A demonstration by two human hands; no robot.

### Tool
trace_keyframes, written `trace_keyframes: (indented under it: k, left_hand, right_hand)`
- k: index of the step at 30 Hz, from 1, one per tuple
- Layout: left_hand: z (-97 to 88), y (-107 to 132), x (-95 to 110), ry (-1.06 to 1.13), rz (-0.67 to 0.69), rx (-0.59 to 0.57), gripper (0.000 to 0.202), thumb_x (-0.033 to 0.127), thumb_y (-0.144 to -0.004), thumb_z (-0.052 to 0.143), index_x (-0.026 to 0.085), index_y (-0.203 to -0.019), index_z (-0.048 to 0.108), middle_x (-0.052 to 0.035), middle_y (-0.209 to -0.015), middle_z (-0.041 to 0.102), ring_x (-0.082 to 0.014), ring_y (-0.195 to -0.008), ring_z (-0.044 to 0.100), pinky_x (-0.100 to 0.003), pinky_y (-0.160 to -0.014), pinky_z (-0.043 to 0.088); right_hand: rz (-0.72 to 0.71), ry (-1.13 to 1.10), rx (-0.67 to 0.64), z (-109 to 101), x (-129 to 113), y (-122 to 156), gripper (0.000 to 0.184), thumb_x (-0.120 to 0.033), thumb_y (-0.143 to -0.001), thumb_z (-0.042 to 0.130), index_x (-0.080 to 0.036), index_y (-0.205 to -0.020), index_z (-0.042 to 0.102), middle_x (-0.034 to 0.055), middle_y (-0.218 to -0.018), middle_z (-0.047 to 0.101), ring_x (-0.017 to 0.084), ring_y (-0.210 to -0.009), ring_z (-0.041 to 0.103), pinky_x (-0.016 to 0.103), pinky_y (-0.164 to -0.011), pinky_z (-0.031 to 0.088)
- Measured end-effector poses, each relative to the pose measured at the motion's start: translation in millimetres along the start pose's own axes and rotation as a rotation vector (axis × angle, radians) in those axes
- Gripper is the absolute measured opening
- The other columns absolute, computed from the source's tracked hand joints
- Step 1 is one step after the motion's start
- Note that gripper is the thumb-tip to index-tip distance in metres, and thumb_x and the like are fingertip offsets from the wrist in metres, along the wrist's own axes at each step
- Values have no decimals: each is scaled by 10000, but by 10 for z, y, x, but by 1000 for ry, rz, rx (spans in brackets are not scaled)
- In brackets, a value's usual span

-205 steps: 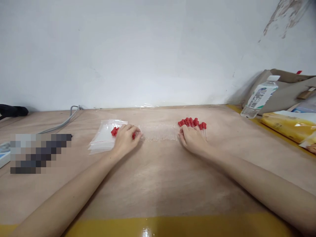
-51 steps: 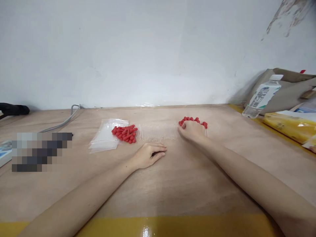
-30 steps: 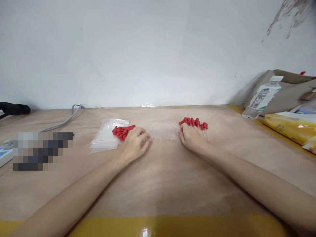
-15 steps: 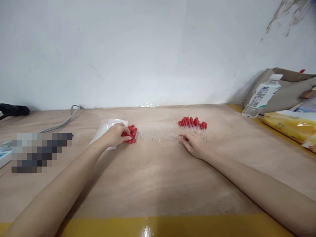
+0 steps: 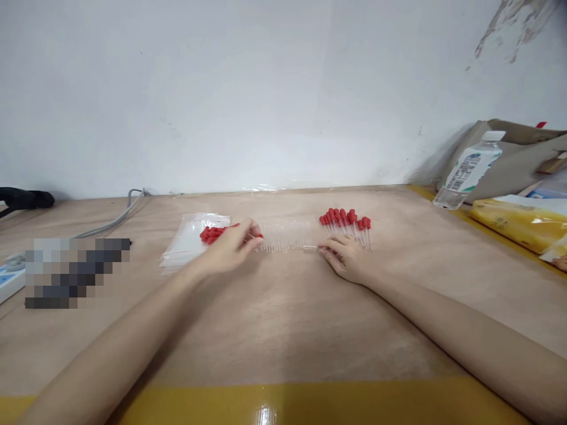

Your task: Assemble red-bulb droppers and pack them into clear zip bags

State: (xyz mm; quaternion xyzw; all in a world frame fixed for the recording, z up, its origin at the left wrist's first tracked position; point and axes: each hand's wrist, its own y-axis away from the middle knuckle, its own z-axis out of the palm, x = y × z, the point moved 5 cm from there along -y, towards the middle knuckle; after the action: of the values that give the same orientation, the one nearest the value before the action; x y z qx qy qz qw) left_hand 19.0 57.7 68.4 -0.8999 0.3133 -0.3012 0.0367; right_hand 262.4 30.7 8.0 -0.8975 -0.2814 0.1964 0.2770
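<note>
My left hand (image 5: 239, 243) is closed, with a small red rubber bulb (image 5: 260, 236) pinched at its fingertips. Behind its wrist lies a pile of loose red rubber bulbs (image 5: 210, 234). My right hand (image 5: 348, 257) rests on the table and pinches a thin clear dropper tube (image 5: 310, 247), whose free end points left. Between the hands, a row of clear dropper tubes (image 5: 283, 235) lies side by side. Just beyond my right hand are several droppers with red bulbs fitted (image 5: 341, 217), their clear stems partly hidden by the fingers.
Clear zip bags (image 5: 186, 236) lie under and beside the loose bulbs. A grey cable (image 5: 110, 224) and a pixelated dark object (image 5: 75, 274) are at left. A water bottle (image 5: 469, 171), grey bag (image 5: 518, 153) and yellow packet (image 5: 518, 221) stand at right. Yellow tape (image 5: 212, 407) covers the front edge.
My left hand has moved right, from the loose bulbs toward the tubes, carrying one red bulb. The tube in my right hand has turned to lie more level; that hand has hardly moved.
</note>
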Motion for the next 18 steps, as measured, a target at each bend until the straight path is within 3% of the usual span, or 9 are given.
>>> trace_keyframes:
  k: [4, 6, 11, 18]
  left_hand:
    - [559, 32, 88, 141, 58, 108, 174, 326, -850, 504, 173, -933, 487, -40, -829, 642, -149, -722, 618, -274, -652, 488]
    - [723, 38, 59, 182, 61, 116, 233, 336, -831, 545, 176, -998, 515, -44, -885, 654, -149, -747, 625, -278, -682, 496]
    - [756, 32, 1, 197, 32, 93, 215, 346, -853, 513, 182, -970, 589, -24, -844, 669, -145, -722, 622, -256, -648, 489]
    - [726, 28, 66, 170, 68, 87, 207, 344, -854, 508, 168, -879, 614, -7, -759, 649, -132, -664, 585, -230, -589, 456]
  right_hand:
    - [-17, -37, 14, -50, -132, -1, 187, -247, -885, 432, -172, -905, 601, 50, -842, 625, 146, -742, 553, 299, -742, 378]
    - [-23, -64, 10, -65, -211, -6, 179, -242, -883, 435, -171, -897, 599, 38, -797, 622, 133, -695, 544, 294, -733, 372]
    - [-59, -90, 5, -57, -368, -22, 172, -236, -877, 444, -168, -888, 601, 25, -749, 618, 122, -649, 530, 296, -716, 351]
    - [-56, -103, -9, -2, -397, -22, 194, -254, -887, 429, -169, -902, 603, 31, -767, 624, 122, -671, 546, 289, -696, 341]
